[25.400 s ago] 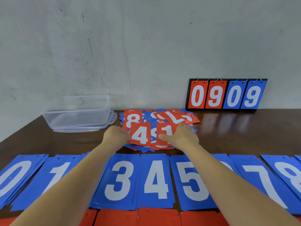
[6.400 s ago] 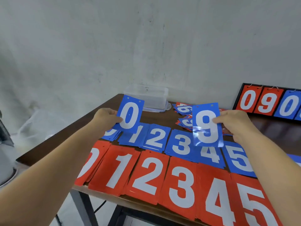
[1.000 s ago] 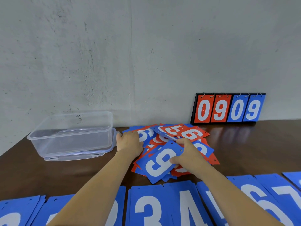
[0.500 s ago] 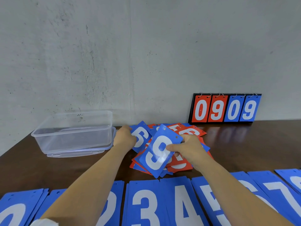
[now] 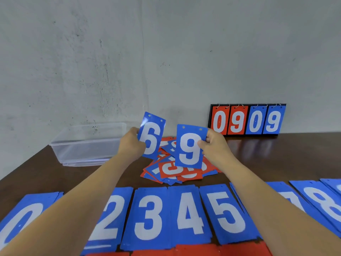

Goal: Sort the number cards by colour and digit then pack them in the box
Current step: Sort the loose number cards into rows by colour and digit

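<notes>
My left hand point(image 5: 131, 145) grips a blue card with a white 6 point(image 5: 151, 135), held upright above the table. My right hand point(image 5: 215, 147) pinches a blue card with a white 9 point(image 5: 190, 146) by its right edge, also upright. Below both lies a loose pile of red and blue number cards point(image 5: 173, 170). Sorted blue stacks run along the near side in digit order: 0 point(image 5: 22, 218), 2 point(image 5: 108, 217), 3 point(image 5: 149, 217), 4 point(image 5: 188, 213), 5 point(image 5: 227, 211), 8 point(image 5: 324, 202). My arms hide the stacks between. The clear plastic box point(image 5: 88, 143) stands at the back left.
A black scoreboard stand point(image 5: 247, 119) showing 0909 leans against the grey wall at the back right. Red card stacks point(image 5: 199, 251) show at the bottom edge. The dark wooden table point(image 5: 276, 159) ends at the left beyond the box.
Both hands have risen from the pile, each lifting a blue card upright: the 6 in the left, the 9 in the right. The view has tilted slightly down.
</notes>
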Demonstrator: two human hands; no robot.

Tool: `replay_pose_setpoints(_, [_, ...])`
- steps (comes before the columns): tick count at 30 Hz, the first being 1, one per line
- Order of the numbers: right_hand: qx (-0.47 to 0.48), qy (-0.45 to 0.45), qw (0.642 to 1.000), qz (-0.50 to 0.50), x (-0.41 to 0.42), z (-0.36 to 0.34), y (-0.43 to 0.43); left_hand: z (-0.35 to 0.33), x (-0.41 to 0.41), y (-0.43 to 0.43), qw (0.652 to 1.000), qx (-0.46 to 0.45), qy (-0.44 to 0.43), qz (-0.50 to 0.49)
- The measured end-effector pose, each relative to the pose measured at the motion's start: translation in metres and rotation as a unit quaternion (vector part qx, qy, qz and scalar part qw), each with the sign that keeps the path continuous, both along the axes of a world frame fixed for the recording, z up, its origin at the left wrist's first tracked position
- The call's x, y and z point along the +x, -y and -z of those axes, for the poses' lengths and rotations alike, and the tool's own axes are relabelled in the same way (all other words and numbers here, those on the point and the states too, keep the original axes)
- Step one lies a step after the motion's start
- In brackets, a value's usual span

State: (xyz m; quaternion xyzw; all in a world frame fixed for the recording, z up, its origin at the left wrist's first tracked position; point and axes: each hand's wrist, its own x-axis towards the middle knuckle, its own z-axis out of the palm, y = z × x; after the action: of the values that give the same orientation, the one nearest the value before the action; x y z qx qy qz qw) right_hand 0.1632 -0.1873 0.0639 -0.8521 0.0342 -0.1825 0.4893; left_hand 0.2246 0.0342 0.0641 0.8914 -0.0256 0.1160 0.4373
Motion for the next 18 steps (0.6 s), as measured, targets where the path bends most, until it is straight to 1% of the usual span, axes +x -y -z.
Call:
replay_pose_setpoints(7, [-0.016, 0.003, 1.000, 0.001, -0.029, -0.003, 0.032, 0.005, -0.054, 0.011, 0.999, -0.020, -0.018, -0.019])
replay_pose_setpoints(11, [-0.023, 0.025, 0.999, 0.001, -0.049, -0.003, 0.050, 0.013, -0.083, 0.016, 0.997, -0.061, -0.041, -0.015])
replay_pose_setpoints(15, [-0.028, 0.036, 0.999, 0.008, -0.072, -0.003, 0.068, 0.022, -0.108, 0.023, 0.991, -0.104, -0.078, 0.015])
replay_pose_setpoints(18, [-0.037, 0.052, 0.998, 0.024, -0.091, -0.007, 0.090, 0.024, -0.126, 0.036, 0.989, -0.113, -0.088, 0.032])
